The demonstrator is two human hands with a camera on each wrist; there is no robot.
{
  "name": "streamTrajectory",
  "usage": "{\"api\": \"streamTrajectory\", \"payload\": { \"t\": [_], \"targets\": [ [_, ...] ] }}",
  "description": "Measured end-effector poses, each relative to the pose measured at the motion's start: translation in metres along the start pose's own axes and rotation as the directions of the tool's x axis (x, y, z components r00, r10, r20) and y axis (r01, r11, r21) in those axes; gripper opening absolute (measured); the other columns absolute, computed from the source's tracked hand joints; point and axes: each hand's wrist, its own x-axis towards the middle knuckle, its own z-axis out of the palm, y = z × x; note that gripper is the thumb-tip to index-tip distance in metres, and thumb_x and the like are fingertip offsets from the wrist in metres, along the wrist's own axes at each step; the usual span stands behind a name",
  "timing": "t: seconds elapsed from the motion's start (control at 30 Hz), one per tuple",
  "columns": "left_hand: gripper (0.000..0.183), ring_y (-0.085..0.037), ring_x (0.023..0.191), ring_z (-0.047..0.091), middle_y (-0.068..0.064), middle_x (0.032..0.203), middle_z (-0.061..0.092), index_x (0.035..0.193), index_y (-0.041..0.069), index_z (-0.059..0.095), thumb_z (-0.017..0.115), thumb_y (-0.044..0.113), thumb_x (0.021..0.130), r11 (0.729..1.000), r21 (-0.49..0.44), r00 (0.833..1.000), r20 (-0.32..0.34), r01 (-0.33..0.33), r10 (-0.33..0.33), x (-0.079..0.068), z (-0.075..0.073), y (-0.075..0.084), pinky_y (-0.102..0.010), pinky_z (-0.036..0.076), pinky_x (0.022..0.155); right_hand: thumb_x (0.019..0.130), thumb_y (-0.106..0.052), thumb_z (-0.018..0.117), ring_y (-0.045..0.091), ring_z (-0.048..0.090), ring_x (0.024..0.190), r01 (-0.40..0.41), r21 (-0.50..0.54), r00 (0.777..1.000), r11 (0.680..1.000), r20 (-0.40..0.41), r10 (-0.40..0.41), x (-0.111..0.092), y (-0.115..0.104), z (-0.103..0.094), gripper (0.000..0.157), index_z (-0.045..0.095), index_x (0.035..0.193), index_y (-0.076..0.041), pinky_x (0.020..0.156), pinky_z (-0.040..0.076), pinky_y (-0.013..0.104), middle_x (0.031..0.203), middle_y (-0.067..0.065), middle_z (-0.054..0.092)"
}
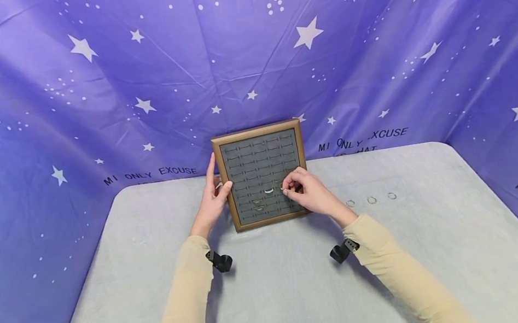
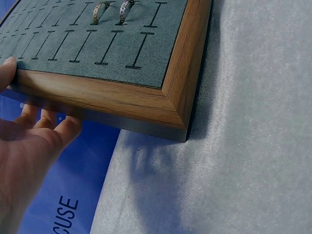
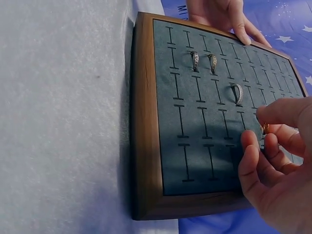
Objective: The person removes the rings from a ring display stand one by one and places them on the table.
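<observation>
A wood-framed ring display board with a grey slotted pad leans upright near the back of the table. My left hand holds its left edge, the thumb on the front and fingers behind, as the left wrist view shows. My right hand pinches a small gold ring against the pad, on the board's right half; the fingers partly hide it. A silver ring sits in a slot beside it. Lower left on the pad sit another silver ring and a gold-toned ring.
Right of the board, three rings lie in a row on the pale table: a left ring, a middle ring and a right ring. A purple star-printed curtain hangs close behind the board and along both sides.
</observation>
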Motion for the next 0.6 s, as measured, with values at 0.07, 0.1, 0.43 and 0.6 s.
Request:
{"api": "streamTrajectory", "payload": {
  "t": [0.07, 0.1, 0.43, 0.6],
  "targets": [
    [0.076, -0.024, 0.079, 0.049, -0.024, 0.114, 0.051, 0.157, 0.021, 0.002, 0.049, 0.005, 0.1, 1.0, 0.003, 1.0, 0.0, 0.001, -0.001, 0.0, 0.0, 0.0, -0.032, 0.04, 0.068, 0.087, -0.001, 0.066, 0.019, 0.052, 0.082, -0.009, 0.015, 1.0, 1.0, -0.001, 0.009, -0.002, 0.0, 0.001, 0.004, 0.063, 0.089, -0.001, 0.072, 0.047, 0.032, 0.094, 0.01, 0.051],
    [0.076, -0.024, 0.079, 0.049, -0.023, 0.113, 0.051, 0.157, 0.021, 0.002, 0.049, 0.005, 0.1, 1.0, 0.005, 1.0, -0.001, 0.005, -0.005, 0.0, 0.0, 0.001, -0.033, 0.04, 0.068, 0.087, -0.001, 0.066, 0.019, 0.052, 0.081, -0.012, 0.023, 1.0, 1.0, -0.002, 0.012, -0.003, 0.0, 0.002, 0.004, 0.063, 0.089, -0.001, 0.071, 0.046, 0.032, 0.095, 0.01, 0.051],
    [0.076, -0.026, 0.074, 0.044, -0.019, 0.111, 0.05, 0.157, 0.025, 0.002, 0.05, 0.008, 0.101, 1.0, 0.011, 1.0, 0.006, 0.025, -0.025, -0.001, 0.0, 0.002, -0.039, 0.037, 0.067, 0.089, -0.001, 0.063, 0.017, 0.055, 0.081, -0.034, 0.055, 0.999, 0.998, -0.018, 0.035, -0.015, 0.002, 0.005, 0.006, 0.062, 0.09, -0.007, 0.067, 0.045, 0.03, 0.096, 0.008, 0.054],
    [0.076, -0.025, 0.073, 0.042, -0.018, 0.108, 0.049, 0.157, 0.024, 0.002, 0.05, 0.008, 0.101, 1.0, 0.012, 1.0, 0.008, 0.018, -0.018, -0.001, 0.0, 0.002, -0.035, 0.036, 0.066, 0.088, 0.001, 0.063, 0.017, 0.056, 0.08, -0.045, 0.074, 0.998, 0.996, -0.031, 0.047, -0.022, 0.007, 0.004, 0.007, 0.062, 0.091, -0.006, 0.065, 0.046, 0.028, 0.095, 0.007, 0.055]
  ]
}}
